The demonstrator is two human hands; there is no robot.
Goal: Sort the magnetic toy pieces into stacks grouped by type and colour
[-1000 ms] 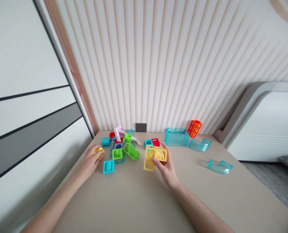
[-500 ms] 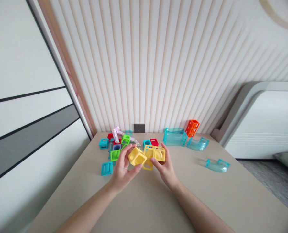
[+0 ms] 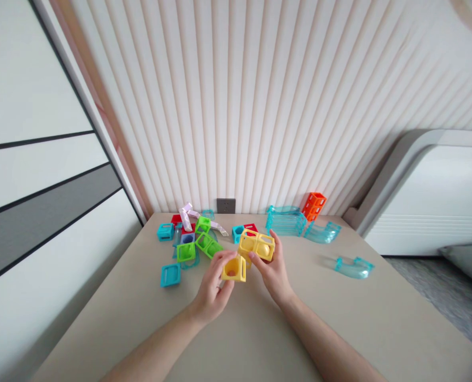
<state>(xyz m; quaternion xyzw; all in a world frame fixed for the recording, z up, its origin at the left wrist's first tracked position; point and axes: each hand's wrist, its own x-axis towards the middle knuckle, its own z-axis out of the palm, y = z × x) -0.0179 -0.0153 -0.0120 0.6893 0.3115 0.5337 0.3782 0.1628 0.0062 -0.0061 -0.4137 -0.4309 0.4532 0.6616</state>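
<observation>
— What lies toward the left edge of the surface (image 3: 236, 342)?
— A blue block (image 3: 165, 232) sits near the back left corner, and a flatter-looking blue piece (image 3: 170, 275) lies closer to the front. Just right of them is a loose cluster with green blocks (image 3: 185, 252) and pale lilac rails (image 3: 185, 218).
— And the left hand (image 3: 212, 289)?
— Its fingers (image 3: 225, 292) are clamped on a single yellow block (image 3: 234, 269). A second ago that hand was over by the left edge; now it is out at the middle, and the block is turned so its round hollow faces the wearer.
— What does that mean for the work?
— I'd judge the fetching is over and both yellow pieces are now being handled together. The single block overlaps the other piece in view; I cannot tell whether they touch.
— What is that other piece?
— Joined yellow blocks (image 3: 255, 244), gripped between thumb and fingers of the right hand (image 3: 273, 270), seemingly raised above the middle of the surface. Their lower part is partly hidden.
— Farther right?
— Clear blue tracks (image 3: 286, 224) and an orange stack (image 3: 314, 207) along the back edge, then a curved clear piece (image 3: 354, 268) nearer the right edge.
</observation>
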